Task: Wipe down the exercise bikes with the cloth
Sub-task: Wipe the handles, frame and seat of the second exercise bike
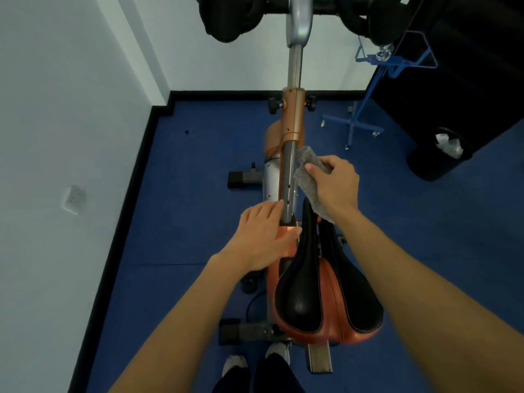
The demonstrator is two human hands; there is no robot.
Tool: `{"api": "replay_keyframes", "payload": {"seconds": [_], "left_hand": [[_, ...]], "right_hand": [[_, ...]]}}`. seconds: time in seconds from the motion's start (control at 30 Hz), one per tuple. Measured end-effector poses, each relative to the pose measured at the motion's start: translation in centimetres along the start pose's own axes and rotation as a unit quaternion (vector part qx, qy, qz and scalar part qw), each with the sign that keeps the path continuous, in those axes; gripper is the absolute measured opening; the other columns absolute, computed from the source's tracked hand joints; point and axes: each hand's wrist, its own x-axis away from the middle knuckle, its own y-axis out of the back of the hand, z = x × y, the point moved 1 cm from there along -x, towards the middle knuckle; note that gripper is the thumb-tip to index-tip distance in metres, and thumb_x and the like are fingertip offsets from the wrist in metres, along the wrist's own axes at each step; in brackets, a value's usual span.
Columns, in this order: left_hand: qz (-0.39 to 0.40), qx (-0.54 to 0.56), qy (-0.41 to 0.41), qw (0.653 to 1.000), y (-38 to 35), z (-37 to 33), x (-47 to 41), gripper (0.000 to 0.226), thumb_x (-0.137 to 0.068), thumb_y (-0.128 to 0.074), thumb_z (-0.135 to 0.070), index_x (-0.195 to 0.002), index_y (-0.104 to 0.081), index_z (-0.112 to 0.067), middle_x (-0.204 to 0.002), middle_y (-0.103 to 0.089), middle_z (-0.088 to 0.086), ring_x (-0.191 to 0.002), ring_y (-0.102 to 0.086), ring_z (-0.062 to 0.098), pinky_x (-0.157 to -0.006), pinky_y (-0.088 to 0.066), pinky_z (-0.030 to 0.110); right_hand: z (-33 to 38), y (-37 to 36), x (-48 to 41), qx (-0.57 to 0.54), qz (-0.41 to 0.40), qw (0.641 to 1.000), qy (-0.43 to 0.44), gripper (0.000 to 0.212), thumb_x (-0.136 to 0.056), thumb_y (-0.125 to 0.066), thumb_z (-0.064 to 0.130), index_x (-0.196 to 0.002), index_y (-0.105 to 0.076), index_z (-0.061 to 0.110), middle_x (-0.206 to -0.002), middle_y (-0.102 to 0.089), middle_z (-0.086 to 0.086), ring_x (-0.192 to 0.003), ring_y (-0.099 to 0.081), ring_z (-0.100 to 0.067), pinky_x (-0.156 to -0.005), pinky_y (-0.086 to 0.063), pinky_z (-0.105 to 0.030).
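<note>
Just ahead of the saddle, the right hand is holding the grey cloth against the right side of the steel post of the exercise bike. The right fingers are curling closed around the cloth, with the thumb pressing on its upper face; loose cloth is hanging below the palm toward the saddle nose. The left hand is resting on the orange frame at the base of the post, fingers extended and only loosely bent, gripping nothing; its fingertips are lying just beside the left side of the post.

The controlling relation: the post is lying immediately to the left of the right fingers, touching or nearly touching the cloth. The post's long axis is running away from the person, from the saddle end up toward the copper collar and on to the handlebars at the top of the view. The right hand is the nearer to the unwiped upper length of the post; the left hand is sitting lower, at the post's near end.

Judgement: the stroke in hand is calling for travel along that axis, with the cloth staying pressed sideways against the tube while the left hand is steadying the frame. The far side of the post is hidden, so whether the cloth is wrapping round it cannot be determined
</note>
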Motion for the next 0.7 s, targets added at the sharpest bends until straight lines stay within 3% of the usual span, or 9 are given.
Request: {"api": "replay_keyframes", "payload": {"seconds": [0.1, 0.3, 0.53, 0.7], "left_hand": [[-0.037, -0.052, -0.014, 0.998, 1.6, -0.3, 0.2, 0.066, -0.096, -0.032, -0.047, -0.147, -0.008, -0.013, -0.155, -0.015, 0.005, -0.142, -0.007, 0.022, -0.115, -0.004, 0.038], [-0.103, -0.096, -0.086, 0.986, 4.5, -3.3, 0.8, 0.070, -0.095, -0.037, -0.043, -0.147, -0.004, -0.012, -0.156, -0.011, 0.009, -0.143, -0.007, 0.025, -0.116, -0.005, 0.042], [-0.114, -0.151, -0.159, 0.969, 5.7, -8.6, 0.8, 0.075, -0.094, -0.040, -0.044, -0.147, 0.000, -0.011, -0.156, -0.009, 0.010, -0.143, -0.005, 0.027, -0.114, -0.006, 0.044], [-0.082, -0.192, -0.186, 0.960, 5.0, -12.4, 0.5, 0.076, -0.095, -0.039, -0.045, -0.147, 0.005, -0.011, -0.157, -0.001, 0.009, -0.144, 0.002, 0.028, -0.115, -0.003, 0.046]], "right_hand": [[1.3, 1.5, 2.2, 0.003, -0.046, 0.998, 0.035, 0.016, -0.083, -0.064, 0.024, -0.096, -0.065, 0.015, -0.096, -0.057, -0.004, -0.076, -0.047, -0.002, -0.065, -0.034, 0.005], [3.9, 5.0, 6.4, 0.019, -0.112, 0.992, 0.045, 0.019, -0.082, -0.067, 0.023, -0.098, -0.065, 0.015, -0.098, -0.057, -0.003, -0.087, -0.051, -0.010, -0.077, -0.039, -0.020], [4.4, 10.2, 9.8, 0.015, -0.180, 0.983, 0.031, 0.021, -0.083, -0.066, 0.024, -0.101, -0.064, 0.014, -0.105, -0.061, -0.007, -0.093, -0.058, -0.016, -0.082, -0.049, -0.029], [3.4, 14.8, 11.6, 0.014, -0.219, 0.975, 0.015, 0.022, -0.085, -0.064, 0.022, -0.104, -0.064, 0.011, -0.099, -0.061, -0.001, -0.086, -0.056, -0.011, -0.070, -0.045, -0.017]]}}
